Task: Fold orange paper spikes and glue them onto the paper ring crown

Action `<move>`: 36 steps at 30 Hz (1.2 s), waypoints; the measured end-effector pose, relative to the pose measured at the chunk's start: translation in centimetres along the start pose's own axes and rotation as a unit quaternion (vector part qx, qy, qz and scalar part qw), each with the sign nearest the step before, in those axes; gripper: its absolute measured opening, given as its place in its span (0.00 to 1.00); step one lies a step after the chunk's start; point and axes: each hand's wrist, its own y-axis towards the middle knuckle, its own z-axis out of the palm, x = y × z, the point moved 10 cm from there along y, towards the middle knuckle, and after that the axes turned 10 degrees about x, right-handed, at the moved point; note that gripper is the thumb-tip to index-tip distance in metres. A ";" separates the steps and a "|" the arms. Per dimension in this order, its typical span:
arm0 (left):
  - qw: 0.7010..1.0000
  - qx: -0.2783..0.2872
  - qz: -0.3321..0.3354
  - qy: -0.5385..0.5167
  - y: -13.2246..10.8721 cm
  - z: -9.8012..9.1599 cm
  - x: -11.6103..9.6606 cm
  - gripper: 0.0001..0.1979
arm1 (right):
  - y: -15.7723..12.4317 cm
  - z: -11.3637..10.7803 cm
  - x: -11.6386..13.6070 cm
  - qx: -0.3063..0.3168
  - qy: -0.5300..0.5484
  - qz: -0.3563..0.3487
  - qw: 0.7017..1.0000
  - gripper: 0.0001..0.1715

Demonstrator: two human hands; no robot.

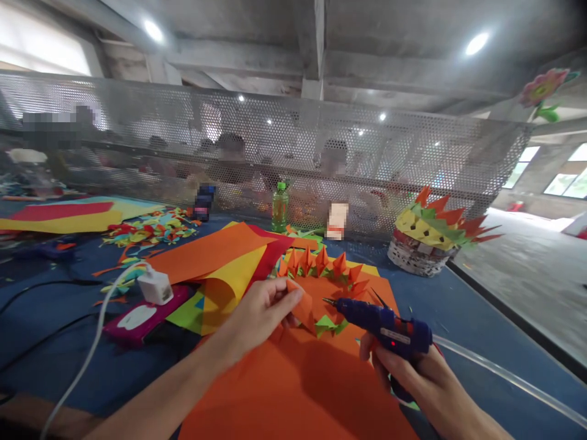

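My right hand (403, 370) grips a dark blue hot glue gun (385, 321) by its handle, with a red light lit on its side and a clear glue stick (504, 373) trailing from the back. The nozzle points left, close to my left hand (275, 302). Between the thumb and fingers of that hand is a folded orange paper piece (302, 304). Just beyond lies a ring of folded orange and green paper points (321, 263). Large orange sheets (293, 391) lie beneath both hands.
Left of me are a magenta power strip (142, 318) with a white plug (156, 286), cables, coloured paper sheets (197, 250) and a heap of paper scraps (147, 226). A green bottle (280, 208) and a spiky paper basket (422, 238) stand before a perforated metal screen (275, 134).
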 end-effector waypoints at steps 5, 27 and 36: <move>1.000 0.003 -0.009 0.001 0.1 0.4 0.0 0.16 | -0.4 0.2 -0.2 -0.016 -0.041 -0.010 0.999 0.31; 1.000 0.001 -0.031 0.001 0.4 1.2 0.9 0.14 | -0.1 0.6 2.3 -0.002 -0.113 -0.087 0.990 0.17; 1.000 0.003 -0.027 -0.002 0.0 1.6 0.4 0.11 | 0.0 1.2 3.2 0.024 -0.120 -0.084 0.989 0.15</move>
